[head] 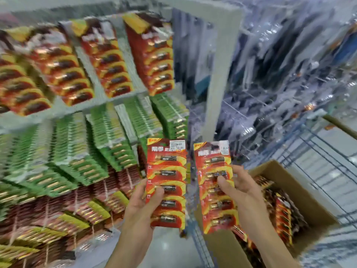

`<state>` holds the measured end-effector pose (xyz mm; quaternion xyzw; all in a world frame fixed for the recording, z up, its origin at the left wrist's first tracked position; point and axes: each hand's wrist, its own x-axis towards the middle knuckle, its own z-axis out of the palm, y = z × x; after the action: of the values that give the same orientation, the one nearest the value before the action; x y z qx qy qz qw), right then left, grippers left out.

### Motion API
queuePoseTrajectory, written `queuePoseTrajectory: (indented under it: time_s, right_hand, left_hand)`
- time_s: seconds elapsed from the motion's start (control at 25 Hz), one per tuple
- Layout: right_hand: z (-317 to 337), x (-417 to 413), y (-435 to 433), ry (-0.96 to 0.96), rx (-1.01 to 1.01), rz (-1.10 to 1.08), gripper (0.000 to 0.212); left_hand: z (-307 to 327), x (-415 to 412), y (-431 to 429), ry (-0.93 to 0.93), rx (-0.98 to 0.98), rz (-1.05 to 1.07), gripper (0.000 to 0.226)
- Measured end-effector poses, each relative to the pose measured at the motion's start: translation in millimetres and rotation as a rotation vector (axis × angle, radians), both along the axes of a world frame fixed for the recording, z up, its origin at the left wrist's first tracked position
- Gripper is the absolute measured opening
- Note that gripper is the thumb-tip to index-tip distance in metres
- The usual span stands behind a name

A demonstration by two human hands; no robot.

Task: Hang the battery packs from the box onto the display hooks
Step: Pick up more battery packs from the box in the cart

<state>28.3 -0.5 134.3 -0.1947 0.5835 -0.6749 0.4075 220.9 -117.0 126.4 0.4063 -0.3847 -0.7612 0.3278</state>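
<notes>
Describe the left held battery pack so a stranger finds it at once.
Under the display rack, two red battery packs are held up. The left pack stands upright, its price sticker legible; the right pack tilts, nearer the box.

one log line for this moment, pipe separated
phase: both packs held, unhung | left hand: grips red battery pack | right hand: grips second red battery pack | cardboard box: open, packs inside
</notes>
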Motion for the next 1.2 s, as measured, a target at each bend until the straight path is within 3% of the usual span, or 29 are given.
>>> queuePoseTrajectory:
  time_s: [0.16, 0.32, 0.48, 0.68, 0.8, 0.96, 1.08, 1.2]
  right_hand:
    - [25, 53, -68, 0.013, -0.077, 0.089, 0.026]
    - [58, 96, -134, 0.093, -0.161, 0.185, 0.07]
    - [90, 113, -170, 0.081, -0.238, 0.308, 0.071]
    - [109, 109, -184, -0.001, -0.283, 0.34, 0.096]
    - [117, 107, -187, 0.031, -0.318, 0.349, 0.088]
    - [116, 106, -184, 0.028, -0.326, 0.356, 0.059]
    - [112, 103, -181, 0.023, -0.303, 0.347, 0.021]
    - [113, 103, -181, 0.0, -0.311, 0.329, 0.017]
  left_hand:
    - [41, 55, -35, 0.04, -0.097, 0.198, 0.027]
    - [77, 94, -62, 0.093, -0.176, 0.321, 0.033]
    - [107, 117, -75, 0.141, -0.256, 0.467, 0.035]
    - [132, 131, -88, 0.142, -0.384, 0.681, 0.035]
    - [141, 136, -95, 0.114, -0.446, 0.707, 0.027]
    - [141, 140, -104, 0.032, -0.477, 0.723, 0.015]
    - [135, 143, -110, 0.006, -0.476, 0.721, 0.019]
    - [132, 144, -119, 0.002, -0.487, 0.696, 0.027]
